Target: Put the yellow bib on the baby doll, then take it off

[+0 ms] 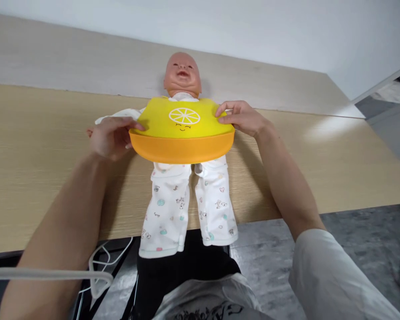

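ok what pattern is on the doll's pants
The doll's pants are white with small scattered coloured prints, including hearts; clearest in the head view.

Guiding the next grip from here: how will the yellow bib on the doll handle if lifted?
The yellow bib looks like moulded silicone, so it will probably flex rather than crease. Its orange catch pocket seems to hold its curve, so that edge is likely stiffer. The smooth surface may slip under the left hand and right hand.
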Demonstrator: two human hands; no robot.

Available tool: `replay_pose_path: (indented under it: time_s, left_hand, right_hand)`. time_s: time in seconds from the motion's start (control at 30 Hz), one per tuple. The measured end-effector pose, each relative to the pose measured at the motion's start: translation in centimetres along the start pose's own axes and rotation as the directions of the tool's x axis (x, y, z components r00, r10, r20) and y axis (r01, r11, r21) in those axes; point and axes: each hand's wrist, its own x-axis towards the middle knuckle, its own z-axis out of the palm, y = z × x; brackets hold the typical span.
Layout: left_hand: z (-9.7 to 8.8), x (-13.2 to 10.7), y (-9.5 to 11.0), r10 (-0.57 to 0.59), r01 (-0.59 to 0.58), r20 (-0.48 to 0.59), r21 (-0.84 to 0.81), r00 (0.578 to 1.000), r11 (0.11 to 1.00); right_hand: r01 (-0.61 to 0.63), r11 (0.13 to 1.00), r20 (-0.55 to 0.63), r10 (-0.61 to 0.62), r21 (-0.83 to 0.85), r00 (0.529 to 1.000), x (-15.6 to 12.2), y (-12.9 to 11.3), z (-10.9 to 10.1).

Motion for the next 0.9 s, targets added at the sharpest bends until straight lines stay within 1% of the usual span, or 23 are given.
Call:
replay_pose_path:
  time_s: [0.07,0.1,0.13,0.17,0.2,0.23,0.27,0.3,0.33,0.37,0.4,0.43,0.47,0.5,0.53,0.57,0.6,0.63,0.7,0.8,0.9]
  left_hand:
    - [-0.3,0.1,0.1,-0.002,0.000,0.042,0.033,0.999,0.999]
    - [-0.5,0.1,0.2,0.002,-0.005,0.068,0.047,0.998,0.999]
    - [-0.6,0.2,0.2,0.003,-0.008,0.091,0.055,0.996,0.998]
    - [-0.7,0.3,0.2,0.004,-0.010,0.104,0.056,0.995,0.998]
    - [-0.7,0.4,0.2,0.005,-0.010,0.105,0.049,0.994,0.999]
    - [-0.8,0.4,0.1,0.003,-0.006,0.097,0.035,0.995,0.999]
    - [-0.7,0.4,0.0,-0.002,0.001,0.088,0.014,0.996,1.000]
    - [-0.6,0.4,-0.1,-0.013,0.014,0.086,-0.007,0.996,1.000]
    - [-0.5,0.4,-0.3,-0.022,0.024,0.090,-0.023,0.996,0.999]
    - [-0.4,0.4,-0.5,-0.024,0.028,0.097,-0.036,0.995,0.999]
    - [-0.3,0.4,-0.7,-0.019,0.024,0.105,-0.044,0.994,0.999]
    - [-0.2,0.4,-0.9,-0.009,0.014,0.113,-0.045,0.994,0.999]
    - [-0.2,0.5,-1.0,0.001,0.004,0.120,-0.042,0.993,0.999]
    - [-0.1,0.5,-1.2,0.008,-0.003,0.126,-0.038,0.992,0.999]
    - [-0.1,0.5,-1.3,0.011,-0.006,0.132,-0.034,0.991,0.999]
    - [-0.2,0.6,-1.4,0.013,-0.008,0.135,-0.035,0.991,0.999]
    - [-0.2,0.6,-1.4,0.017,-0.012,0.137,-0.039,0.990,0.999]
    - [-0.2,0.7,-1.5,0.022,-0.015,0.135,-0.048,0.991,0.999]
    - [-0.2,0.8,-1.5,0.020,-0.010,0.135,-0.073,0.991,0.997]
    - [-0.2,1.0,-1.5,0.003,0.011,0.142,-0.098,0.990,0.995]
    - [-0.2,0.9,-1.4,-0.012,0.030,0.154,-0.118,0.988,0.993]
  right_hand:
    - [-0.028,0.998,0.048,0.031,-0.063,0.998,-0.1,-0.6,-0.4]
    - [-0.045,0.990,0.065,0.055,-0.137,0.996,-0.3,-1.2,-0.6]
    - [-0.068,0.968,0.067,0.087,-0.242,0.994,-0.7,-2.2,-0.8]
    - [-0.085,0.924,0.046,0.110,-0.374,0.993,-1.2,-3.3,-0.8]
    - [-0.099,0.852,0.000,0.115,-0.515,0.993,-2.1,-4.7,-0.7]
    - [-0.119,0.754,-0.067,0.100,-0.646,0.993,-3.2,-6.3,-0.2]
    - [-0.098,0.644,-0.129,-0.001,-0.759,0.992,-4.7,-7.9,0.7]
    - [-0.093,0.564,-0.181,-0.101,-0.820,0.978,-6.4,-9.4,2.0]
    - [-0.047,0.558,-0.157,-0.150,-0.828,0.976,-8.4,-10.6,3.7]
    - [0.094,0.594,-0.059,-0.233,-0.799,0.971,-10.5,-11.6,5.7]
    - [0.280,0.572,0.096,-0.330,-0.771,0.939,-12.6,-12.2,8.0]
    - [0.420,0.484,0.212,-0.427,-0.768,0.879,-14.6,-12.3,10.4]
    - [0.471,0.431,0.242,-0.486,-0.769,0.840,-16.4,-12.2,12.8]
    - [0.491,0.403,0.259,-0.505,-0.773,0.823,-17.9,-11.7,15.0]
    - [0.483,0.393,0.241,-0.523,-0.782,0.817,-19.0,-11.0,16.8]
    - [0.418,0.407,0.184,-0.501,-0.812,0.846,-19.8,-10.3,18.3]
    - [0.371,0.403,0.143,-0.493,-0.837,0.858,-20.2,-9.6,19.3]
    - [0.330,0.400,0.108,-0.485,-0.855,0.868,-20.5,-8.9,19.8]
    - [0.300,0.377,0.090,-0.484,-0.876,0.871,-20.8,-8.1,19.9]
    - [0.285,0.363,0.076,-0.494,-0.887,0.866,-21.3,-7.9,19.4]
    - [0.210,0.372,-0.005,-0.500,-0.904,0.866,-21.5,-7.9,19.9]
